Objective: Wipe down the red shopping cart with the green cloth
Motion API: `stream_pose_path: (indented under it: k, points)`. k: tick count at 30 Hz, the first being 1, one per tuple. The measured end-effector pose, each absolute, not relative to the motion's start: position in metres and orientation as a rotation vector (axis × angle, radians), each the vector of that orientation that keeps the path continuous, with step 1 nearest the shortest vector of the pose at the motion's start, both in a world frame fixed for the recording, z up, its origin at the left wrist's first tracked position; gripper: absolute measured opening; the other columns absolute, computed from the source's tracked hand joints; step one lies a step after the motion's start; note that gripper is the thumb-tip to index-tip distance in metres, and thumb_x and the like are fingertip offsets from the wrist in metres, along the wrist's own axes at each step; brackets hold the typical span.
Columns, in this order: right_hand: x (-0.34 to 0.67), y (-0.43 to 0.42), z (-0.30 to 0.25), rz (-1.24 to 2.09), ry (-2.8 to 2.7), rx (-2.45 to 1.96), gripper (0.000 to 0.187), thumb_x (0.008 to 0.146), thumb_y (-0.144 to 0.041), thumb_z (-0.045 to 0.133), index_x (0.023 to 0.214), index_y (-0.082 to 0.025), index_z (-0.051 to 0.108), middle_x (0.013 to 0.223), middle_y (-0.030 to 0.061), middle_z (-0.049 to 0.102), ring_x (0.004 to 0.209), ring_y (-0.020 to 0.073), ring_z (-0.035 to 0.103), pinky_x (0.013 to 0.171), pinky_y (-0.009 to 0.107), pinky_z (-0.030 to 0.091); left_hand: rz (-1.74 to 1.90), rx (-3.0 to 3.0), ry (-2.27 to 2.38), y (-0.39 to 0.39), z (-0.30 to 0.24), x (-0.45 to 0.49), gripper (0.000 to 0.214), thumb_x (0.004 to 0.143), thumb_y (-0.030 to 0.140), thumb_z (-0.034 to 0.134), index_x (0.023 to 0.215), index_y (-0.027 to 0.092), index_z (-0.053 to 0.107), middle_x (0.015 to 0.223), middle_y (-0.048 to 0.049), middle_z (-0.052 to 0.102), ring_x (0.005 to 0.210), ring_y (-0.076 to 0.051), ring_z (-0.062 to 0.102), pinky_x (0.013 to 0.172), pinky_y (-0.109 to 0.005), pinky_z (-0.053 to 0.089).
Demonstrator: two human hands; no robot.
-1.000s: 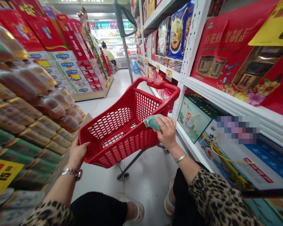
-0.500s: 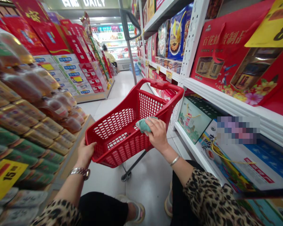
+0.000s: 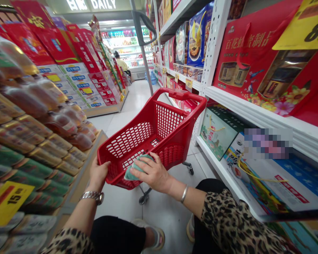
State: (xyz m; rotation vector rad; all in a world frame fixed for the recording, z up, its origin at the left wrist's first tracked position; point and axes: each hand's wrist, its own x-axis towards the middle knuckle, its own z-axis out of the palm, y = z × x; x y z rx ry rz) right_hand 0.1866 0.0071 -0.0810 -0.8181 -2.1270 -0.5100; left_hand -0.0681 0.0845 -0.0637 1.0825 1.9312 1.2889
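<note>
A red plastic shopping cart (image 3: 187, 148) with perforated basket walls stands in front of me, its push bar at the far right end. My left hand (image 3: 98, 173) grips the near left corner of the basket, thumb over the rim. Under the fingers of my right hand (image 3: 153, 174) is a green cloth (image 3: 139, 165), pressed on the rim of the basket's near side, close to the left end. The cloth and hand cover part of that wall. I see nothing lying in the basket.
Stacked drink bottles (image 3: 69, 120) and cans (image 3: 39, 155) rise close on the left. White shelves (image 3: 228, 97) with gift boxes (image 3: 257, 70) line the right. A grey handle on a pole (image 3: 144, 30) stands behind the cart. Farther down the aisle is a person (image 3: 122, 63).
My right hand has slid with the cloth along the near rim, from the middle toward the left end. My left hand stays on the corner, and the cart has barely shifted.
</note>
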Motion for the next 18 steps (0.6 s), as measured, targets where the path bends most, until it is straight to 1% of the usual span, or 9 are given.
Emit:
stream_pose_path:
  k: [5,10,18]
  points:
    - [0.197,0.010,-0.076,-0.461,-2.140,-0.876,0.033,0.101,-0.018,0.056,0.129,-0.032,0.067,0.133,0.0042,0.071,0.127,0.0200,0.059,0.119,0.049,0.029,1.296,1.093,1.910,0.081,-0.063,-0.067,0.067,0.064,0.018,0.069,0.131,0.016,0.066,0.100,-0.0087,0.075,0.075,-0.019,0.069,0.071,-0.030,0.061]
    - [0.216,0.013,-0.072,-0.441,-2.133,-0.938,0.035,0.101,-0.016,0.056,0.131,-0.031,0.066,0.134,0.0052,0.070,0.128,0.0205,0.058,0.118,0.049,0.028,1.298,1.052,1.906,0.081,-0.063,-0.066,0.066,0.067,0.018,0.067,0.133,0.016,0.064,0.101,-0.0086,0.074,0.073,-0.018,0.067,0.070,-0.030,0.060]
    - [0.256,0.025,-0.063,-0.430,-2.009,-1.088,0.044,0.094,-0.007,0.055,0.131,-0.028,0.066,0.136,0.0069,0.070,0.128,0.0213,0.060,0.118,0.047,0.026,1.304,1.081,1.896,0.085,-0.067,-0.070,0.068,0.066,0.018,0.069,0.134,0.015,0.064,0.103,-0.0103,0.075,0.076,-0.021,0.069,0.076,-0.037,0.062]
